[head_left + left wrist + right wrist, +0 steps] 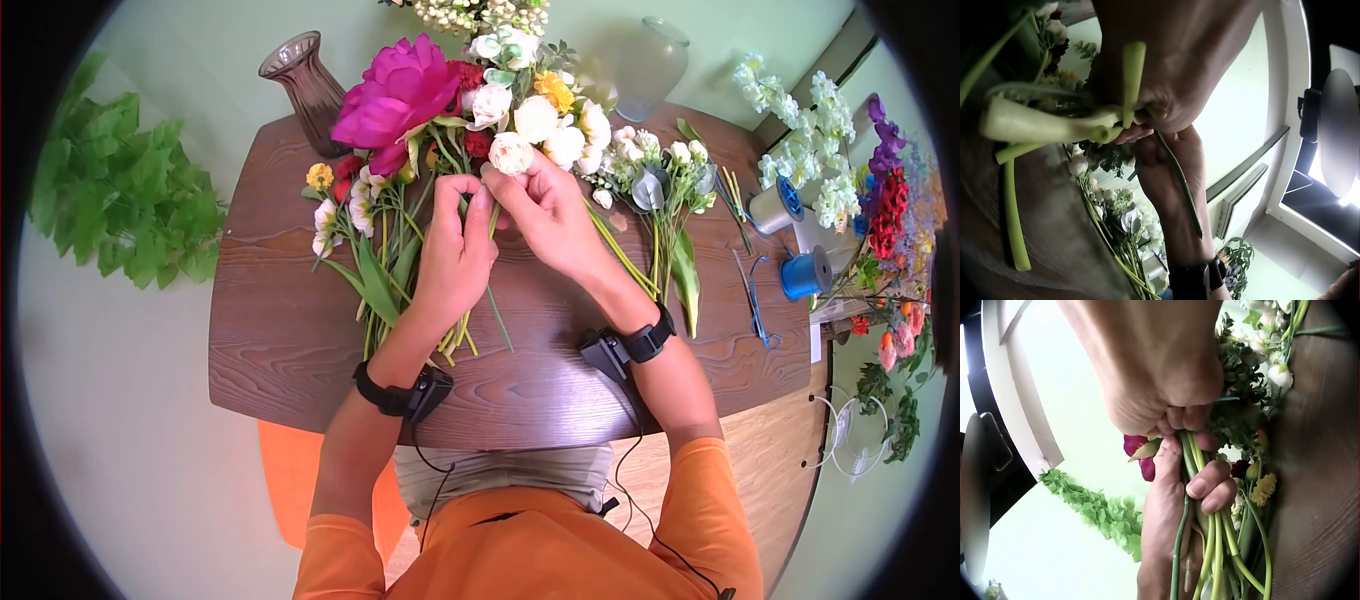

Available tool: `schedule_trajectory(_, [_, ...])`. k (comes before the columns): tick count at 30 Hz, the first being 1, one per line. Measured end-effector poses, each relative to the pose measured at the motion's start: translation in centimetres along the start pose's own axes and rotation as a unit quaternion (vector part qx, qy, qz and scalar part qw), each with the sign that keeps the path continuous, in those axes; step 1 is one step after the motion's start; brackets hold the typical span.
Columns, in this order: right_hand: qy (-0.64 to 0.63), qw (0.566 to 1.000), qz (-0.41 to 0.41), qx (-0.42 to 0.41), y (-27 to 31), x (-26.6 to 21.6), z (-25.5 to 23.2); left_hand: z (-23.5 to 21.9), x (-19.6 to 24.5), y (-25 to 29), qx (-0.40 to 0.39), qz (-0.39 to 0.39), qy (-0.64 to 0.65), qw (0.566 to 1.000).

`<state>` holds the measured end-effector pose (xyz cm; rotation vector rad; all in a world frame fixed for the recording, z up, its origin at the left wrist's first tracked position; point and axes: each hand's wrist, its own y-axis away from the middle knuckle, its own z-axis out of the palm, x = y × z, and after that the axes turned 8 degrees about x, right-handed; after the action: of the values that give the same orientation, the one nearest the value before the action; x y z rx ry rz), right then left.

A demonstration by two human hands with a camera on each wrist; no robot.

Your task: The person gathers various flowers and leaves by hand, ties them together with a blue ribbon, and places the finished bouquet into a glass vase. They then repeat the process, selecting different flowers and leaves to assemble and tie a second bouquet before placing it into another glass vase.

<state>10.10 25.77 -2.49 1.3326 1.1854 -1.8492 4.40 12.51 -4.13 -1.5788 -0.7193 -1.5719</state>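
In the head view my left hand (458,235) grips a bunch of flower stems (1213,550), its fingers curled round them. The right hand (548,215) is just above, fingers and thumb bent in on the stems below the blooms. A short blue strip (1229,399) sticks out beside the right fingers. The bouquet's head holds a large magenta flower (398,100), a cream rose (511,153), white blooms and a yellow flower (553,92). One thin green stem (1179,175) hangs free below the hands. Part of the grip is hidden behind the fingers.
White flowers with long stems (655,235) lie to the right. Beyond them are a blue spool (800,274), another spool (775,208) and blue-handled scissors (755,300). A brown glass vase (305,90) and a clear vase (652,70) stand at the back of the wooden table (270,330).
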Motion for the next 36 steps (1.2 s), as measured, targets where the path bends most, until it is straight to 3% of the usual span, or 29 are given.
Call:
schedule_trajectory(5, [0.009, 0.998, 0.024, -0.056, -0.2, -2.9, -0.8, -0.2, 0.3, -0.1, 0.011, -0.019, 0.010, 1.000])
schedule_trajectory(8, [0.040, 0.983, 0.119, -0.131, -0.3, -5.3, -1.7, -0.3, 0.8, -0.1, 0.003, -0.041, 0.018, 0.999])
schedule_trajectory(13, [-0.004, 0.974, 0.092, -0.206, -1.2, -5.1, -4.0, -0.5, 0.5, -0.3, -0.009, -0.043, 0.030, 0.999])
schedule_trajectory(15, [0.033, 0.982, 0.019, -0.184, -0.7, -4.6, -4.0, -0.4, 0.6, -0.3, 0.004, -0.024, 0.028, 0.999])
schedule_trajectory(21, [0.013, 0.995, 0.053, -0.085, -0.3, -2.6, -2.1, -0.5, 0.8, -0.1, 0.006, -0.016, 0.030, 0.999])
schedule_trajectory(24, [0.038, 0.998, -0.055, -0.018, 0.6, -1.3, 0.0, -0.5, 0.3, -0.3, 0.013, -0.013, 0.046, 0.999])
schedule_trajectory(28, [-0.031, 0.997, -0.005, 0.077, 0.5, -0.5, 0.6, -0.6, 0.2, -0.4, 0.025, -0.008, 0.026, 0.999])
schedule_trajectory(36, [-0.044, 0.991, -0.012, 0.124, 0.6, -0.7, 1.3, -0.5, 0.5, -0.3, 0.021, 0.001, 0.023, 1.000])
